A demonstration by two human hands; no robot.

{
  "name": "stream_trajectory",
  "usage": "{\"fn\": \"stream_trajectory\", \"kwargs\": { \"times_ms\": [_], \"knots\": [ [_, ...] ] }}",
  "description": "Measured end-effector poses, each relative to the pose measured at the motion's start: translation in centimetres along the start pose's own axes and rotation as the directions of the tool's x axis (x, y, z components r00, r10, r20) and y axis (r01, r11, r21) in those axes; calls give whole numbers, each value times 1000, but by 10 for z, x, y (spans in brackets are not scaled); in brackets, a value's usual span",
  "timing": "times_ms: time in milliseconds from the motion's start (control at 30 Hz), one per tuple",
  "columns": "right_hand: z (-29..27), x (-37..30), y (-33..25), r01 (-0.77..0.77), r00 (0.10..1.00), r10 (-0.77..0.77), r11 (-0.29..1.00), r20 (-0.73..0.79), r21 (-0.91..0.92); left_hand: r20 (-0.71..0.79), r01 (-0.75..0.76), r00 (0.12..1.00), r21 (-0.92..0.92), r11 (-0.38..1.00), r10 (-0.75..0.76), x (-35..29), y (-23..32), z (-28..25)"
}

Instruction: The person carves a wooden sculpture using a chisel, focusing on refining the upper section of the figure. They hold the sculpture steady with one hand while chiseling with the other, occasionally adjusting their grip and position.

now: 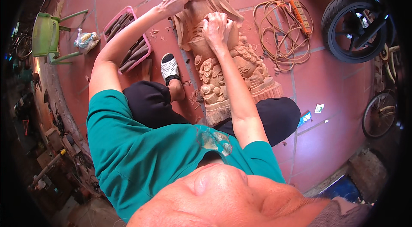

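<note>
A carved wooden statue (201, 48) lies on the red tiled floor in front of me, its far end upward in view and its broad base between my legs. Near the statue's far end, my left hand (175, 2) is closed, with its fingers curled at the left edge of the carving. My right hand (216, 30) is closed too, bent over the middle of the statue with its knuckles up. What either hand holds, if anything, is hidden by the fingers.
Left of the statue, a pink basket (149, 49) contains several dark stick-like pieces. Farther left are a plastic bag (86, 41) and a green chair (46, 36). On the right lie a coiled cord (263, 20) and an orange power strip (299, 17), beside a motorbike wheel (329, 25). Wood chips dot the floor.
</note>
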State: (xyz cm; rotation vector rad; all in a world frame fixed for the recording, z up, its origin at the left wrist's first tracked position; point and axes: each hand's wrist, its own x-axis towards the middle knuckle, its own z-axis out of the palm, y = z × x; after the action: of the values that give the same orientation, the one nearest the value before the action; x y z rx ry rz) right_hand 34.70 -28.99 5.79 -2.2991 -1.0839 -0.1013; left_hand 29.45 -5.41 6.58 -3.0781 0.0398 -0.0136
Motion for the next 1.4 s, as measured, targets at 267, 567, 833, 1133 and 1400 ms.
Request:
{"fn": "stream_trajectory", "kwargs": {
  "times_ms": [267, 567, 833, 1133, 1400],
  "knots": [
    [1, 1, 3, 11, 1000, -10, 1000, -20, 13, -258, 107, 957, -124, 987, -136, 46, -6, -1],
    [1, 1, 3, 6, 1000, -6, 1000, -10, -2, -204, -147, 969, -4, 989, 143, 31, -26, -2],
    [1, 2, -1, 10, 1000, -10, 1000, 0, 0, -325, 9, 945, -91, 996, -38, 46, -29, 1],
    [0, 0, 5, 9, 1000, -9, 1000, -20, 3, -57, 70, 995, -223, 972, -84, 45, -12, -1],
    [-2, 1, 5, -5, 1000, 4, 1000, -11, -12, -42, 207, 969, -403, 892, -243, 47, -19, -23]
  ]
}}
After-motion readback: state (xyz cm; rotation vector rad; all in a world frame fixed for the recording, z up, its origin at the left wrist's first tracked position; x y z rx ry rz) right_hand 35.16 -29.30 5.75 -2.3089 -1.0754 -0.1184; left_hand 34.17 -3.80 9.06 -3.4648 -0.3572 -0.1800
